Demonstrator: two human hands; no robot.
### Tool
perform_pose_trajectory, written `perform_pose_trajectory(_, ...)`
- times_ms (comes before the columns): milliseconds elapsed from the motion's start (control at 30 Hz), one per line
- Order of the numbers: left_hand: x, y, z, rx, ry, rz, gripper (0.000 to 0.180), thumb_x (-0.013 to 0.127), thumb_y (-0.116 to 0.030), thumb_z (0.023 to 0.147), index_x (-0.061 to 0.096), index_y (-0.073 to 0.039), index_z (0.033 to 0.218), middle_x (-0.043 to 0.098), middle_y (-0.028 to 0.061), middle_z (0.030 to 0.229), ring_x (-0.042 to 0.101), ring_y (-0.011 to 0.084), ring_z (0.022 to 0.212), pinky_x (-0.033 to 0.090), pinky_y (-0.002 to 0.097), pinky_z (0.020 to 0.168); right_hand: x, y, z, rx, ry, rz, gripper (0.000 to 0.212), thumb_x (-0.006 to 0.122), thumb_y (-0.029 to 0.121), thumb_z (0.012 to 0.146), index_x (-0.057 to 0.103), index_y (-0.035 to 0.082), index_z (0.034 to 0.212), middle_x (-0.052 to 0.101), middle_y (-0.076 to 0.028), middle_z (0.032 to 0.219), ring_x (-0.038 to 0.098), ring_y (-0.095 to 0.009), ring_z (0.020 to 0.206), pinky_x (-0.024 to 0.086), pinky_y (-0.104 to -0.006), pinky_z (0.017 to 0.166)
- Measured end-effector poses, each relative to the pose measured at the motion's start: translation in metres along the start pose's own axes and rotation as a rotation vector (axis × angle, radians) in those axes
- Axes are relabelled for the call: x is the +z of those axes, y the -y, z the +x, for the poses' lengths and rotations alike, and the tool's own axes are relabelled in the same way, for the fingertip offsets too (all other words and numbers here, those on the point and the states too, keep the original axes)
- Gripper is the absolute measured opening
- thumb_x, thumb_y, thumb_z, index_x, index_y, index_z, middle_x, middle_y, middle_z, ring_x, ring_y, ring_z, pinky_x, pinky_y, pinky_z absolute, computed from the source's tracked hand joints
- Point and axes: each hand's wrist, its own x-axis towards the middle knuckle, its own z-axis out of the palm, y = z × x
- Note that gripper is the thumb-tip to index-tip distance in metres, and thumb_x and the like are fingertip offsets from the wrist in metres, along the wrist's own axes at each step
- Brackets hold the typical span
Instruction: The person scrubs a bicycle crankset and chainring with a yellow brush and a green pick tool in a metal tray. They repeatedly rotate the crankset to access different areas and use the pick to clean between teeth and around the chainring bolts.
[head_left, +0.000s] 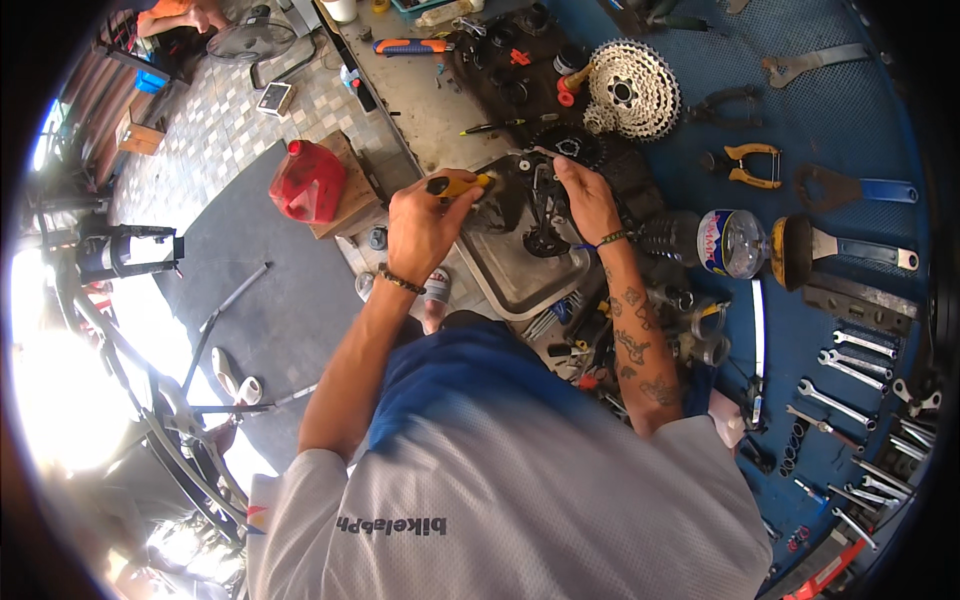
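Observation:
My left hand (425, 228) is closed around a yellow-handled tool (458, 186) with a black end. Its working tip is too small to make out, and it points at the metal part on the right. In my right hand (590, 200), thumb on top, is a black bicycle rear derailleur (545, 205), with its cage hanging downward. Both hands are close together over a shallow grey metal tray (530, 300) on the bench, and the derailleur is over its far part. My right fingers are partly hidden behind the derailleur.
A silver cassette (632, 90), a blue-orange cutter (412, 46) and dark greasy parts lie beyond the tray. Right, a cut plastic bottle (735, 243), yellow-handled pliers (752, 166) and several wrenches (838, 400) are on the blue surface. A red jug (307, 183) is at left.

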Motion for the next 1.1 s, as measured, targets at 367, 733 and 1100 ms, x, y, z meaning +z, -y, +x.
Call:
perform_pose_trajectory(367,0.012,0.026,-0.012,0.049,0.160,0.146,0.023,0.082,-0.008,0.090,0.084,-0.012,0.113,0.080,0.0137,0.117,0.077,0.0327,0.105,0.062,0.0417,0.092,-0.028,-0.004,0.022,0.062,0.207,-0.202,0.084,0.050,0.074,0.110,0.068,-0.007,0.094,0.061,-0.020,0.077,0.055,-0.023,0.076,0.052,-0.0450,0.079)
perform_pose_trajectory(733,-0.001,-0.018,-0.017,0.214,0.183,-0.245,0.029,0.080,0.001,0.091,0.082,-0.006,0.119,0.074,0.0193,0.141,0.076,0.0334,0.123,0.059,0.0398,0.103,-0.022,0.010,0.038,0.062,0.395,-0.352,0.087,0.051,0.076,0.109,0.065,-0.006,0.081,0.046,-0.012,0.061,0.045,-0.020,0.063,0.043,-0.0452,0.064)
perform_pose_trajectory(1100,0.004,-0.002,-0.014,0.189,0.126,-0.196,0.025,0.078,0.001,0.092,0.082,-0.006,0.116,0.074,0.0248,0.138,0.078,0.0386,0.119,0.061,0.0413,0.101,-0.009,-0.001,0.019,0.058,0.340,-0.326,0.088,0.054,0.075,0.108,0.064,-0.007,0.080,0.045,-0.013,0.060,0.046,-0.019,0.061,0.042,-0.0456,0.061)
